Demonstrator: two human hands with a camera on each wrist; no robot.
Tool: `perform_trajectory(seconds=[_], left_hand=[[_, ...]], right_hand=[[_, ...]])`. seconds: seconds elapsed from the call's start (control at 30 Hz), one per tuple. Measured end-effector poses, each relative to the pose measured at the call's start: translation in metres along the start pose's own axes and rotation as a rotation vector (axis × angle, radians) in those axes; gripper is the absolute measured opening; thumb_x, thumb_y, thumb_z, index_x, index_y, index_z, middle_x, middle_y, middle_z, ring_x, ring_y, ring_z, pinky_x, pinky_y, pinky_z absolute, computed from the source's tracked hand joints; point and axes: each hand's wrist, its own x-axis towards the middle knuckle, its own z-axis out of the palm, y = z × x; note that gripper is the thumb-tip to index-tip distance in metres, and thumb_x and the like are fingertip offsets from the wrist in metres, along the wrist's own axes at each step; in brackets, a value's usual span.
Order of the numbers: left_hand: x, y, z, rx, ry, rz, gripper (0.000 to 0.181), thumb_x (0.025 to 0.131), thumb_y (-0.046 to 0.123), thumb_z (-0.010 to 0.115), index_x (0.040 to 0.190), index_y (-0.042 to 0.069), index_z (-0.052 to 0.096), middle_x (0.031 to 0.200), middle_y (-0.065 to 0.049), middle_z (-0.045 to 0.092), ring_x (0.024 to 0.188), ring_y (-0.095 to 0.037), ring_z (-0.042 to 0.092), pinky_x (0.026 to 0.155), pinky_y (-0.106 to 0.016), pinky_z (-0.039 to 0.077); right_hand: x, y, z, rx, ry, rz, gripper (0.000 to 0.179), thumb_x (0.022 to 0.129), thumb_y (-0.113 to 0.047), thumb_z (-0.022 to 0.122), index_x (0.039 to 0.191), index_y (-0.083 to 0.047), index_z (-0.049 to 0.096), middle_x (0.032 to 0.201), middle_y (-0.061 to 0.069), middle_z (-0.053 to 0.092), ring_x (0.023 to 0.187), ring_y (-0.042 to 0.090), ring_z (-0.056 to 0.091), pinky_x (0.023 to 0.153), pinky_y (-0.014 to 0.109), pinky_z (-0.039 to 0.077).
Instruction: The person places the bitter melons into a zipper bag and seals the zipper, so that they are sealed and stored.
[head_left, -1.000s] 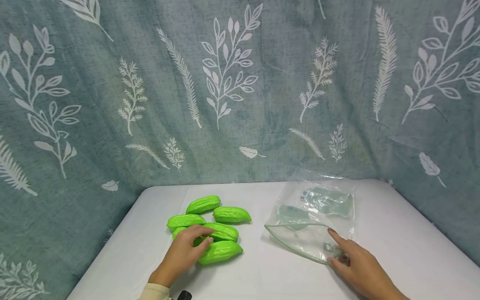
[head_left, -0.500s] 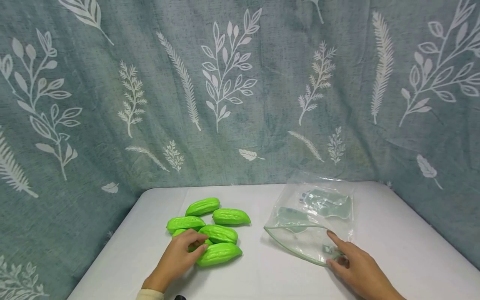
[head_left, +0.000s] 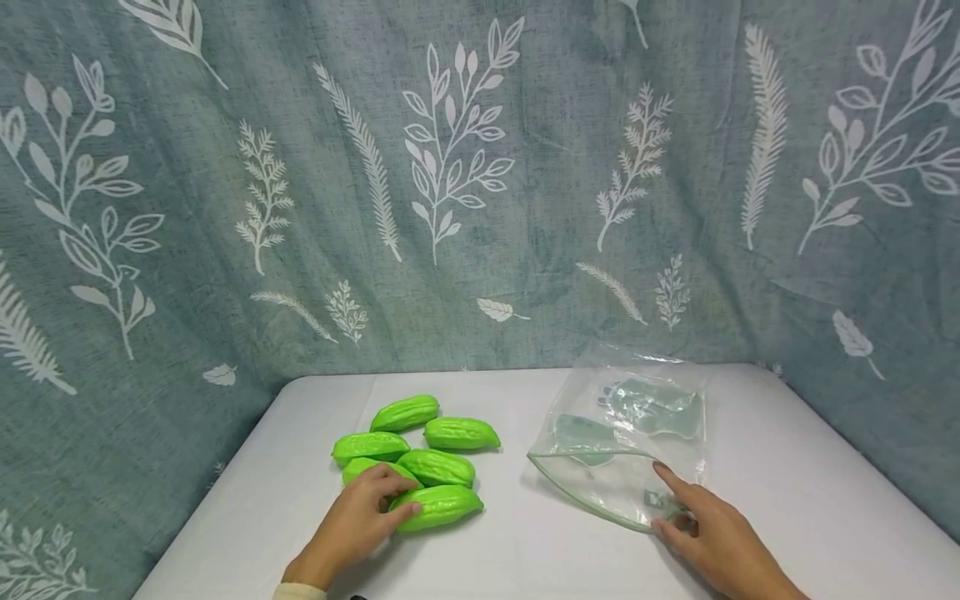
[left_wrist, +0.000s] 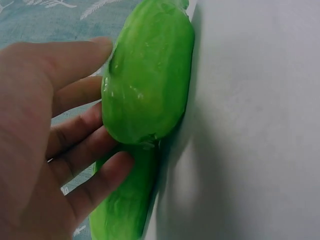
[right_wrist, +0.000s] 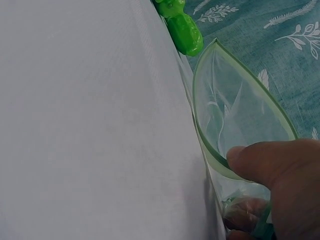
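Note:
Several bright green bitter melons lie on the white table's left half. My left hand (head_left: 348, 521) is at the near end of the front bitter melon (head_left: 447, 507), thumb touching its near side. In the left wrist view its fingers (left_wrist: 97, 187) extend loosely behind that melon's end, their tips partly hidden. On the right, a clear plastic zip bag (head_left: 579, 500) with a green rim lies with its mouth spread toward the melons. My right hand (head_left: 716, 533) holds the bag's rim; the right wrist view has the thumb (right_wrist: 245, 157) on the rim and other fingers seen through the plastic.
Another bitter melon (head_left: 438, 467) lies just behind the front one, with more farther back, including one at the right (head_left: 462, 433). A patterned blue-green curtain (head_left: 465, 183) hangs behind and beside the table (head_left: 517, 550).
My left hand has lowered onto the front melon's end, and its thumb has come to touch it. The right hand and the bag have stayed in place.

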Motion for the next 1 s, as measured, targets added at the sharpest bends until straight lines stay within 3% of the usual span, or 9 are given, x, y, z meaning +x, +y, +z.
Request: perform_trajectory(seconds=[0.3, 0.5, 0.8, 1.0], left_hand=[[-0.0038, -0.0015, 0.001, 0.022, -0.037, -0.001, 0.037, 0.089, 0.044, 0.074, 0.116, 0.018, 0.076, 0.098, 0.015, 0.059, 0.085, -0.008, 0.052, 0.072, -0.03, 0.045], [-0.007, 0.0003, 0.0011, 0.042, -0.048, 0.026, 0.039, 0.088, 0.038, 0.077, 0.121, 0.017, 0.073, 0.103, 0.014, 0.061, 0.088, -0.008, 0.052, 0.073, -0.03, 0.046], [-0.0094, 0.0047, 0.0078, 0.088, -0.059, 0.021, 0.048, 0.083, 0.04, 0.081, 0.126, 0.021, 0.07, 0.115, 0.013, 0.061, 0.111, -0.014, 0.054, 0.094, -0.046, 0.048], [-0.0074, 0.0058, 0.0095, 0.11, -0.031, 0.044, 0.043, 0.082, 0.036, 0.083, 0.121, 0.023, 0.07, 0.112, 0.014, 0.064, 0.109, -0.013, 0.055, 0.095, -0.045, 0.047]], right_hand=[[-0.0006, -0.0014, 0.0009, 0.01, -0.012, 0.013, 0.076, 0.085, -0.026, 0.081, 0.151, -0.015, 0.046, 0.116, 0.003, 0.065, 0.086, 0.006, 0.062, 0.073, 0.029, 0.054], [-0.0006, -0.0014, 0.002, -0.001, 0.001, 0.01, 0.074, 0.085, -0.025, 0.08, 0.151, -0.015, 0.047, 0.114, 0.002, 0.065, 0.083, 0.005, 0.059, 0.071, 0.03, 0.054], [-0.0021, 0.0008, 0.0034, 0.024, 0.006, -0.001, 0.074, 0.085, -0.026, 0.08, 0.15, -0.014, 0.048, 0.125, 0.008, 0.064, 0.089, 0.007, 0.062, 0.075, 0.032, 0.055], [-0.0023, 0.0017, 0.0028, 0.001, 0.037, -0.024, 0.074, 0.085, -0.027, 0.081, 0.15, -0.016, 0.048, 0.109, -0.002, 0.065, 0.081, 0.001, 0.057, 0.07, 0.029, 0.053]])
